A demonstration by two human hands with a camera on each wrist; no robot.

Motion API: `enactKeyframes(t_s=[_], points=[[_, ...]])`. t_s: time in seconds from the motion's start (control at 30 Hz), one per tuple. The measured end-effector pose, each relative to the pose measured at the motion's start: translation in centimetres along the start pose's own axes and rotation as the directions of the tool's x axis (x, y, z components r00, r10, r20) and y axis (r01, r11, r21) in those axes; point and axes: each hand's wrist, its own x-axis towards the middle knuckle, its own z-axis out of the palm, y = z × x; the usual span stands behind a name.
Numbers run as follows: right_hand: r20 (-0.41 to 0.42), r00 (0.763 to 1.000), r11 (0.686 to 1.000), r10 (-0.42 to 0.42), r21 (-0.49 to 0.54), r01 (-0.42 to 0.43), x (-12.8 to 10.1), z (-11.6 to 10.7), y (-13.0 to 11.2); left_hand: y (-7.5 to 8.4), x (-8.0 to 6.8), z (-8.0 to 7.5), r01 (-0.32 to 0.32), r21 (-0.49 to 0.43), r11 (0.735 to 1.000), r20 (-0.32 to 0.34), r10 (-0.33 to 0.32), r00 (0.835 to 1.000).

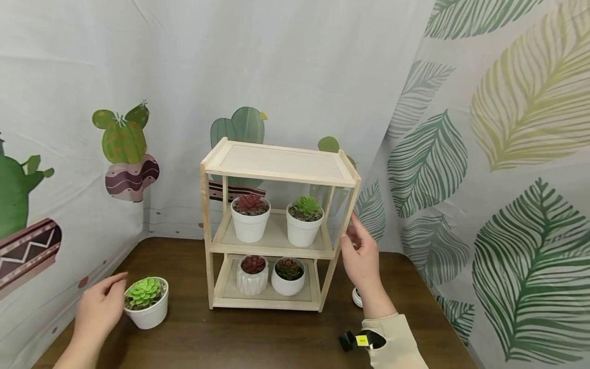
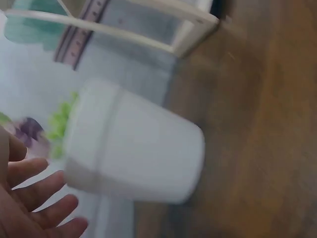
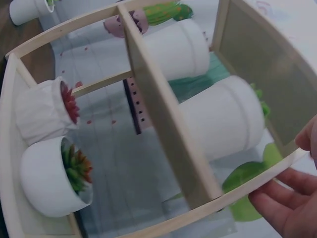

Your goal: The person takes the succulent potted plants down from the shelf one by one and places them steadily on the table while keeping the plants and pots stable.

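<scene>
While the head view hides fingertips, the left wrist shows the left hand [image 2: 29,203] spread beside the pot [image 2: 133,148].

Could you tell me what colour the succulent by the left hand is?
Light green succulent in a white pot, clearest in the head view.

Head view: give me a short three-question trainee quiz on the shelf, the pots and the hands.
1. How many pots stand inside the wooden shelf?
2. True or false: the left hand has lifted the light green plant pot off the table.
3. Which part of the shelf is the right hand at: A) top board, B) right front post, C) bottom board?

Key:
1. Four, two on each lower level.
2. False; the pot stands on the table with the hand beside it.
3. B.
</scene>
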Motion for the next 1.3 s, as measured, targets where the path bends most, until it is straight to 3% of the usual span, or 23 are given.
enactKeyframes(t_s=[0.1, 0.23, 0.43, 0.53, 0.63, 0.83, 0.93, 1.13, 1.3], points=[[-0.022, 1.000, 1.000, 0.005, -0.012, -0.005, 0.3, -0.4, -0.9, 1.4, -0.3, -0.2, -0.032, -0.019, 0.999, -0.080, 0.030, 0.996], [-0.104, 0.993, 0.997, -0.052, -0.060, 0.046, 1.0, -0.9, -2.6, 3.5, -0.6, -0.4, -0.137, -0.077, 0.988, -0.160, 0.123, 0.979], [-0.206, 0.938, 0.954, -0.279, -0.173, 0.246, 2.2, -1.8, -5.6, 7.1, -1.4, -0.8, -0.285, -0.146, 0.947, -0.152, 0.263, 0.953], [-0.184, 0.917, 0.926, -0.354, -0.208, 0.316, 2.6, -2.1, -7.2, 8.9, -2.0, -0.7, -0.336, -0.177, 0.925, -0.137, 0.315, 0.939], [-0.128, 0.922, 0.917, -0.366, -0.221, 0.333, 2.9, -2.0, -8.8, 10.9, -2.3, -0.4, -0.380, -0.205, 0.902, -0.123, 0.362, 0.924], [0.048, 0.970, 0.940, -0.240, -0.237, 0.245, 3.3, -1.0, -10.6, 14.0, -2.5, 0.5, -0.458, -0.229, 0.859, -0.100, 0.448, 0.889], [0.163, 0.977, 0.950, -0.137, -0.257, 0.176, 3.7, -0.4, -10.8, 14.9, -2.4, 1.1, -0.480, -0.237, 0.844, -0.078, 0.476, 0.876], [0.356, 0.934, 0.955, 0.027, -0.285, 0.081, 4.9, 1.2, -10.5, 16.0, -1.7, 2.3, -0.492, -0.251, 0.834, -0.010, 0.506, 0.863], [0.413, 0.902, 0.959, 0.122, -0.284, 0.001, 6.3, 2.8, -10.0, 16.6, -1.2, 2.8, -0.491, -0.270, 0.828, 0.019, 0.515, 0.857]])
